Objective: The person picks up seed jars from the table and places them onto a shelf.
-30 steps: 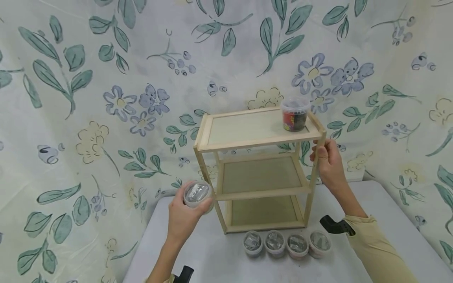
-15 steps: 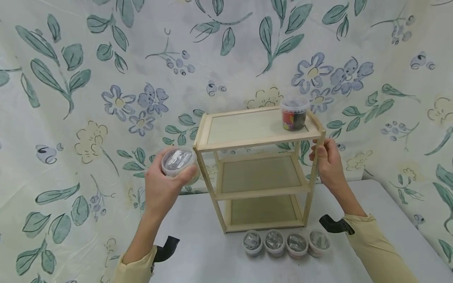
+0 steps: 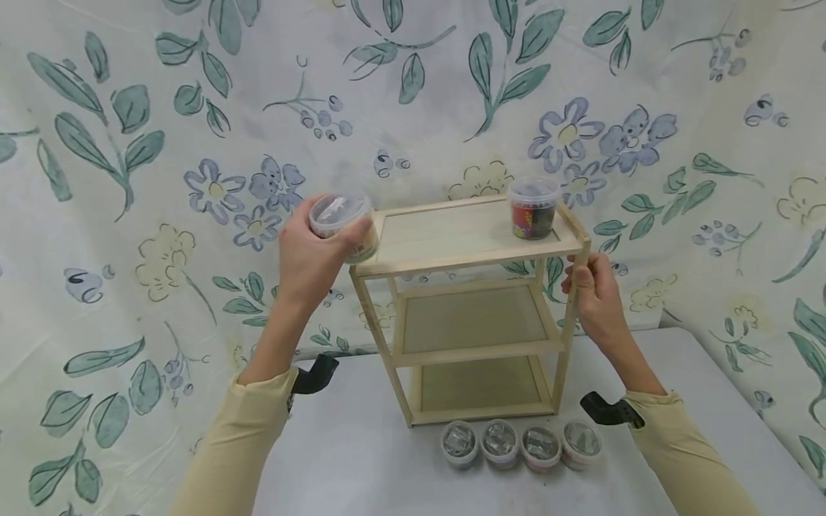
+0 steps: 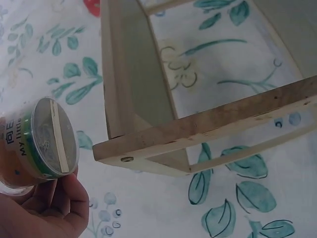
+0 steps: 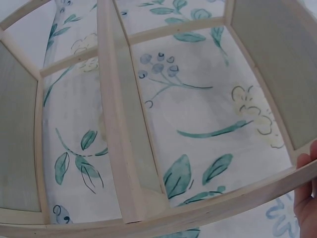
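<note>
Standing atop rack (image 3: 445, 233), right — red-black tub (image 3: 533, 213) | in front — four tubs (image 3: 500, 441)

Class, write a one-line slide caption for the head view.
Left hand grips a round, clear-lidded plastic tub near a three-tier pale wooden shelf; right hand holds its upright.

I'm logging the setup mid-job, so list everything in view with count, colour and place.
Shelf: 1, pale wood, three tiers, on the table
Table: 1, white, under the shelf
Held tub: 1, clear with orange, by the shelf's top left end, contact unclear
Top tub: 1, clear with red and black, top tier, right end
Front tubs: 4, clear with grey-looking tops, row before the shelf
Cloth: white, floral, behind
Red patch: 1, red, top edge of left wrist view, unidentifiable
Wrist mounts: 2, black, one per wrist
Sleeves: 2, pale yellow, forearms
Left hand: 1, gripping held tub
Right hand: 1, gripping shelf's right post
</note>
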Demonstrator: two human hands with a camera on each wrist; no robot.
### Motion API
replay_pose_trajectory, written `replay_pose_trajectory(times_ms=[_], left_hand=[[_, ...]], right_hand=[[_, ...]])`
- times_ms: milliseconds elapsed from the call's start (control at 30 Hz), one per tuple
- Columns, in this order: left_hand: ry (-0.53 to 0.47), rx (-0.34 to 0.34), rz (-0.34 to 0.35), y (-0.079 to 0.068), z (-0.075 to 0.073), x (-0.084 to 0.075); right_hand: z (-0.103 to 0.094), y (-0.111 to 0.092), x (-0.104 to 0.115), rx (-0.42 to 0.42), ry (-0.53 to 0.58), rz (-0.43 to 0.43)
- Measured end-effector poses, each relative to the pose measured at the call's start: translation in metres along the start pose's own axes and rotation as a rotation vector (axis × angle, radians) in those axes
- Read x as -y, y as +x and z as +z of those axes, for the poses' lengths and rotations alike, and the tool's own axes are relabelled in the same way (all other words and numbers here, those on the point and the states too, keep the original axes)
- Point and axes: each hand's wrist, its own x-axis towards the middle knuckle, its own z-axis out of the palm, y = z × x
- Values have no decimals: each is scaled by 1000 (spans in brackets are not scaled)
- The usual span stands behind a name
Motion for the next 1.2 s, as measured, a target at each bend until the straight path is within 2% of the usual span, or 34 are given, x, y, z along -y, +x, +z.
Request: replay_pose_trajectory(times_ms=[267,467,767,967,1200], left_hand=[[45,65,-40,26,20,10],[94,144,-118,37,33,19],[148,287,-221,39,44,23],[162,300,-241,40,46,23],[169,310,-250,42,49,21]], right_hand=[[1,0,-3,-9,18,-20],[1,-1,-5,-3,26,-21],[3,-3,-7,1,31,-16],[0,0,-8,-20,38,-47],[-2,2,-7,-26,8,-36]])
